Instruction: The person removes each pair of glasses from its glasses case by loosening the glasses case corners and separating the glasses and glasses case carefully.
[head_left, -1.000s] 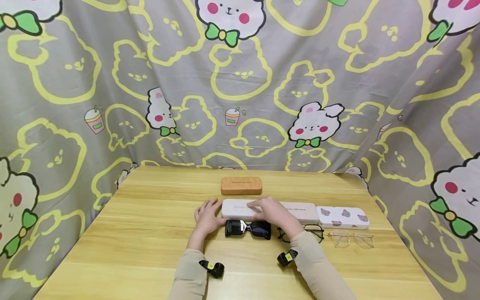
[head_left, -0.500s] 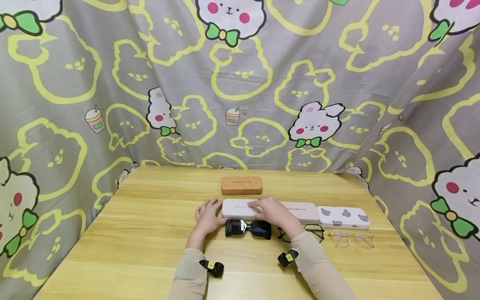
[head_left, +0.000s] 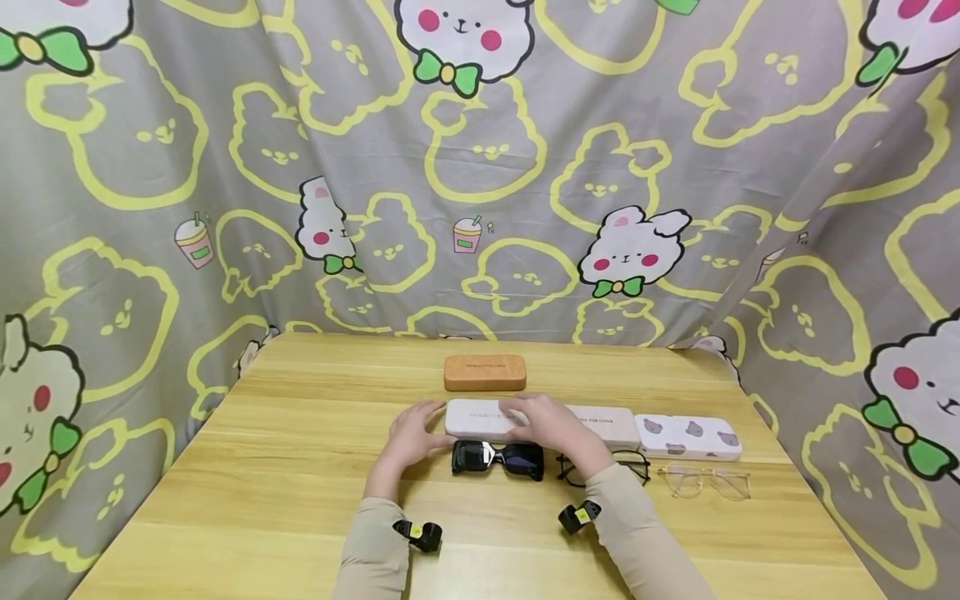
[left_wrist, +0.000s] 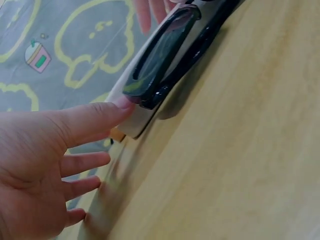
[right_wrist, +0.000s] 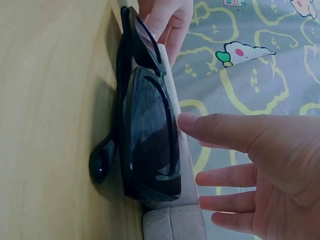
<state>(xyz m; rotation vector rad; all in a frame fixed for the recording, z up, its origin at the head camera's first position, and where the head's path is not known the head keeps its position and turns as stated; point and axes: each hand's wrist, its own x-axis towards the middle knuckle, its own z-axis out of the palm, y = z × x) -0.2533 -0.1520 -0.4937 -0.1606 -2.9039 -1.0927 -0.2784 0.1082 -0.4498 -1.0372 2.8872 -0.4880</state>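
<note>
A white glasses case [head_left: 474, 419] lies on the table, black sunglasses [head_left: 498, 459] resting along its front side. At the case's left end is my left hand [head_left: 409, 435], fingers spread and thumb stretched to the front corner. The left wrist view shows that thumb right at the case and the sunglasses' end, with the other fingers straight. My right hand [head_left: 551, 423] reaches over the case's right end, covering part of it. In the right wrist view its thumb tip is at the case edge, and the other fingers extend loosely behind.
A pale pink case [head_left: 611, 427] and a white bear-print case [head_left: 690, 437] continue the row rightward. Black-framed glasses [head_left: 632, 467] and thin gold-framed glasses [head_left: 705, 481] lie in front of them. Behind stands an orange-brown case [head_left: 485, 373]. A patterned curtain [head_left: 495, 275] closes off the table's back.
My left hand and forearm have shifted slightly left, the fingers spreading a little wider. The right hand keeps its place over the white case, and the cases and glasses have stayed put.
</note>
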